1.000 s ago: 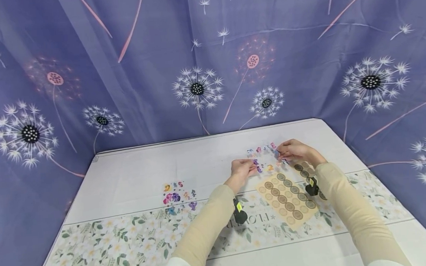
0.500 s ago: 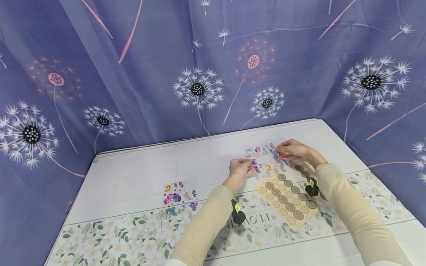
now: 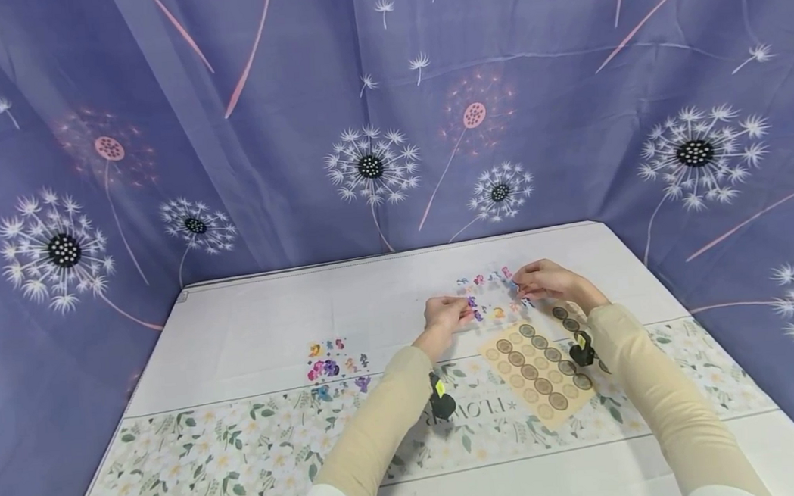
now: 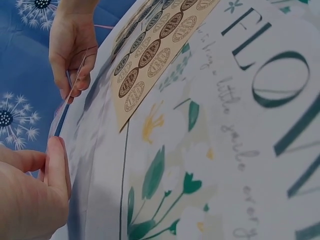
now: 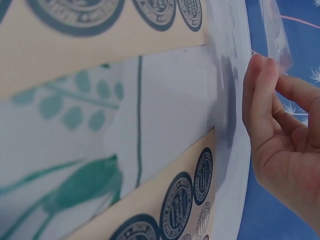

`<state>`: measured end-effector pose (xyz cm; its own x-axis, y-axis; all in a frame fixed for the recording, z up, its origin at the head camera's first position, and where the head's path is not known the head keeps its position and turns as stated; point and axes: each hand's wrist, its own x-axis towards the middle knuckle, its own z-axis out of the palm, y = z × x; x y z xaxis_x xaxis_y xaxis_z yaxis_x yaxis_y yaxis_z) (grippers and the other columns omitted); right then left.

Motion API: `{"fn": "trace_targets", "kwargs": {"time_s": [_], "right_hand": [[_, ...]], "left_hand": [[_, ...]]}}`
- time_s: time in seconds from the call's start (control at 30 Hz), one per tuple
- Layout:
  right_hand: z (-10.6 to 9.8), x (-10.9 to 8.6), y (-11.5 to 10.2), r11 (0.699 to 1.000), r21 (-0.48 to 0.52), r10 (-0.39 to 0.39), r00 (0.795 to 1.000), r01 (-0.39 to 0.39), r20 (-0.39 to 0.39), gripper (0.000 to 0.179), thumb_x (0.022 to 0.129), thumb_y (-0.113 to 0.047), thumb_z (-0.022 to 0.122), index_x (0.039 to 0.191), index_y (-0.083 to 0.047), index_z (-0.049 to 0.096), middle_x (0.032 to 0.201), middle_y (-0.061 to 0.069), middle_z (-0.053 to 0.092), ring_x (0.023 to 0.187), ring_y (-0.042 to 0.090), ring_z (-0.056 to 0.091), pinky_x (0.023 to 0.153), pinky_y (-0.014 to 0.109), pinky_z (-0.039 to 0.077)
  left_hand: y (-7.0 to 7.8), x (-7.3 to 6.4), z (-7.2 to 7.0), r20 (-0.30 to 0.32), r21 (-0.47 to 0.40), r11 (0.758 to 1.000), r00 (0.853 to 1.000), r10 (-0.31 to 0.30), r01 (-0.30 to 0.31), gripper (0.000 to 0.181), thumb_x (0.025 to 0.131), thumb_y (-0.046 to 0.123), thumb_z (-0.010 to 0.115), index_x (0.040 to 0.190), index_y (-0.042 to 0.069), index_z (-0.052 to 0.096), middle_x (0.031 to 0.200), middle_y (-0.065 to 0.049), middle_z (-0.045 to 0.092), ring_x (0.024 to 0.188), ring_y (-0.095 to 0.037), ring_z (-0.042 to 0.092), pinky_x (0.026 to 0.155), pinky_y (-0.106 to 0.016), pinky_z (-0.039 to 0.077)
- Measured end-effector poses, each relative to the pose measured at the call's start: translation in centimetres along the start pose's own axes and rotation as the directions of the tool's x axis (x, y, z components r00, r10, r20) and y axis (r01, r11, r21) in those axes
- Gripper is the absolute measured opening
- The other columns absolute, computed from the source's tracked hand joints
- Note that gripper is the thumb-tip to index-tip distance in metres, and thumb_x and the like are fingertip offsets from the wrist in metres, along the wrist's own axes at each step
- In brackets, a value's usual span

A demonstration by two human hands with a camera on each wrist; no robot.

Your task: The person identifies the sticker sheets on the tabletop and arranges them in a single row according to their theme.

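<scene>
Two-handed pinch of a thin, clear plastic sheet printed with small multicoloured cartoon figures (image 3: 492, 297). The film appears flexible, so drawing the hands closer together would probably make it buckle or crease; uneven pulling could slide an edge out of one pinch, dropping the sheet onto the tan rectangular sheet of round emblems (image 3: 534, 372), which lies just on the person's side of it. The left hand (image 3: 446, 315) grasps one side edge between thumb and fingers (image 4: 60, 165), the right hand (image 3: 545, 281) the opposite edge. The film thus spans the gap between both sets of fingers, raised above the white, floral-banded desk (image 3: 258, 317); in the right wrist view, part projects beyond the fingers.
</scene>
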<state>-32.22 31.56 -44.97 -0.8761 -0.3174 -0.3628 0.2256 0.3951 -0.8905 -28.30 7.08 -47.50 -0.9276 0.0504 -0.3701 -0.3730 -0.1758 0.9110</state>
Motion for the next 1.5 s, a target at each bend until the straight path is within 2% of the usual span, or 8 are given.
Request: {"fn": "trace_targets", "kwargs": {"time_s": [0.2,0.47,0.67,1.17,1.5], "right_hand": [[0.1,0.5,0.5,1.000,-0.009,-0.007,1.000,0.007,-0.001,0.048,0.102,-0.017,0.046,0.135,0.018,0.038,0.086,0.002,0.069,0.073,0.001,0.066,0.064,0.013,0.057],[0.4,0.7,0.6,1.000,0.022,-0.011,1.000,0.011,0.009,0.046,0.102,-0.015,0.045,0.134,0.019,0.037,0.088,0.001,0.068,0.078,0.003,0.066,0.071,0.014,0.059],[0.5,0.9,0.7,1.000,0.026,-0.009,1.000,0.009,0.014,0.047,0.102,-0.015,0.046,0.134,0.019,0.037,0.086,0.001,0.066,0.076,0.003,0.065,0.070,0.013,0.058],[1.3,1.3,0.7,0.996,0.087,-0.024,0.998,0.020,0.051,0.041,0.102,-0.011,0.046,0.129,0.019,0.040,0.085,0.001,0.068,0.077,0.007,0.066,0.073,0.016,0.060],[1.7,1.0,0.3,0.997,0.072,-0.019,0.998,0.015,0.058,0.044,0.101,-0.014,0.048,0.131,0.019,0.039,0.085,0.001,0.066,0.078,0.006,0.065,0.072,0.015,0.059]], "left_hand": [[0.1,0.0,-0.3,-0.013,0.020,1.000,1.000,-0.004,0.004,0.015,0.088,-0.001,0.064,0.102,-0.006,0.065,0.086,-0.014,0.069,0.072,-0.013,0.066,0.073,-0.023,0.062],[0.1,-0.1,-0.7,-0.027,0.033,0.999,1.000,-0.006,0.007,0.014,0.087,-0.003,0.064,0.101,-0.007,0.065,0.082,-0.012,0.068,0.070,-0.012,0.065,0.071,-0.022,0.062],[0.2,0.1,-0.7,-0.040,0.017,1.000,0.999,-0.010,0.010,0.015,0.087,-0.004,0.064,0.101,-0.009,0.065,0.080,-0.011,0.067,0.068,-0.011,0.064,0.069,-0.022,0.062],[0.1,0.2,-2.4,-0.012,0.025,0.999,1.000,-0.022,0.022,0.021,0.085,-0.004,0.065,0.105,-0.009,0.065,0.088,-0.018,0.071,0.069,-0.013,0.067,0.075,-0.026,0.063],[0.4,0.1,-2.7,0.002,-0.009,0.999,0.999,-0.051,0.051,0.020,0.083,-0.009,0.063,0.104,-0.010,0.064,0.080,-0.014,0.069,0.068,-0.014,0.067,0.076,-0.027,0.063]]}}
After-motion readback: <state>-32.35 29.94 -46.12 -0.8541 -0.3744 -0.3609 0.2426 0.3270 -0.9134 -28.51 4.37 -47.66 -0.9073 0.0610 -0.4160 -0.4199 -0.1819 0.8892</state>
